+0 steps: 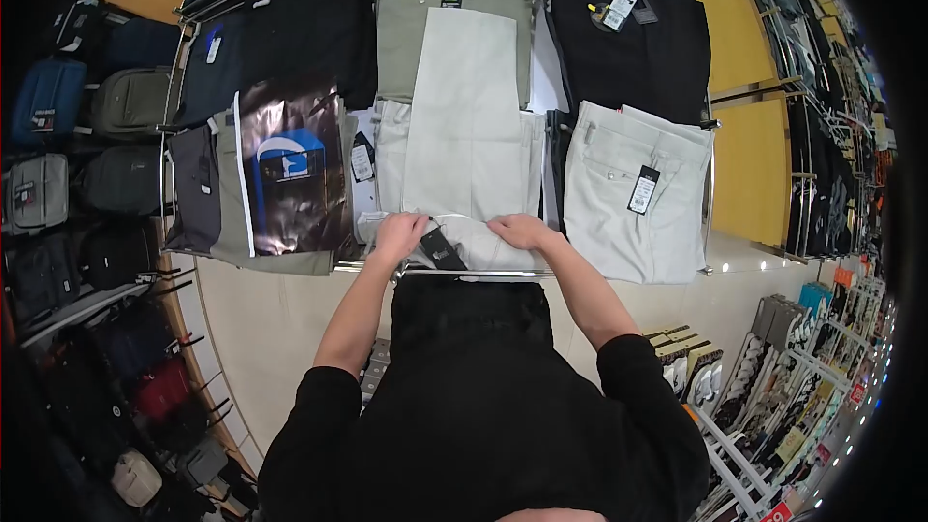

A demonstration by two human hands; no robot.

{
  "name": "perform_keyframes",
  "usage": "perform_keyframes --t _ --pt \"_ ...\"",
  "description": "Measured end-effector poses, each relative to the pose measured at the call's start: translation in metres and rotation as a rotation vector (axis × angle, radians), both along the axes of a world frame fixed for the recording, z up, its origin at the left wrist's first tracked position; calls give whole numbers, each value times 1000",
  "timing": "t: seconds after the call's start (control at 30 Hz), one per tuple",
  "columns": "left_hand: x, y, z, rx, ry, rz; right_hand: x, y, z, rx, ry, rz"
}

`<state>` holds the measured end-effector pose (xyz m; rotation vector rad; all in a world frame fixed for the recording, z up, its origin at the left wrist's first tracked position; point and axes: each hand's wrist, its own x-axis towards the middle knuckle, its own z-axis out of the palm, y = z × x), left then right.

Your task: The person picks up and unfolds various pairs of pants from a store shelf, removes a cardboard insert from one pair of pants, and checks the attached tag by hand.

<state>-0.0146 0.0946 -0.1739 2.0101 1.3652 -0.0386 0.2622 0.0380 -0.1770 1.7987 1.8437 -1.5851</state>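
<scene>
While the long, pale grey cloth trousers (466, 126) lie on the shiny metal rack (474, 274), the left hand (397, 236) and right hand (524, 231) pinch their bunched near end, well apart, perhaps to keep it straight.

We look out from one camera worn on the head, facing forward and steeply down past our own black shirt (483, 396) to the trouser display rack (464, 273), near in front; its wide round view also takes in the backpacks (130, 101) at the left edge.
</scene>
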Motion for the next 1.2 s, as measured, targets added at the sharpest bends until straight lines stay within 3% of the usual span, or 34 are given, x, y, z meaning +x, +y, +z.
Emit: perform_keyframes --t 0.13,0.2,0.33,0.43,0.5,0.57,0.63,0.7,0.73,0.8,0.93,0.97,1.1,1.17,1.2 --pt "0 4 -5 -112 34 54 -1 -17 -13 56 -64 11" --pt "1 11 -20 -145 65 14 -7 -24 -7 149 -233 -21" --pt "15 13 -21 -21 156 -51 -9 -29 -11 316 -264 -72" --pt "-2 22 0 84 -344 132 -9 -28 -1 503 -182 -322" --pt "-25 38 46 53 -551 524 -7 -28 2 549 -134 -440" --pt "-68 60 64 289 -746 750 -10 -28 11 448 -102 -512" --pt "-118 77 77 581 -492 932 -16 -29 10 422 -92 -522" --pt "-172 87 65 847 -107 845 -22 -31 6 384 -130 -485" --pt "-193 88 57 810 71 872 -24 -33 2 380 -133 -491" --pt "-234 91 25 682 171 966 -23 -37 -5 412 -137 -495" --pt "-241 97 43 349 182 1027 -21 -39 -6 421 -168 -494" --pt "-242 100 44 370 189 1006 -21 -38 -6 422 -176 -478" --pt "-254 111 35 261 -31 958 -24 -35 -1 425 -168 -477" --pt "-251 113 44 128 -418 986 -28 -31 5 430 -148 -489" --pt "-250 114 49 127 -419 977 -30 -28 9 444 -115 -532"
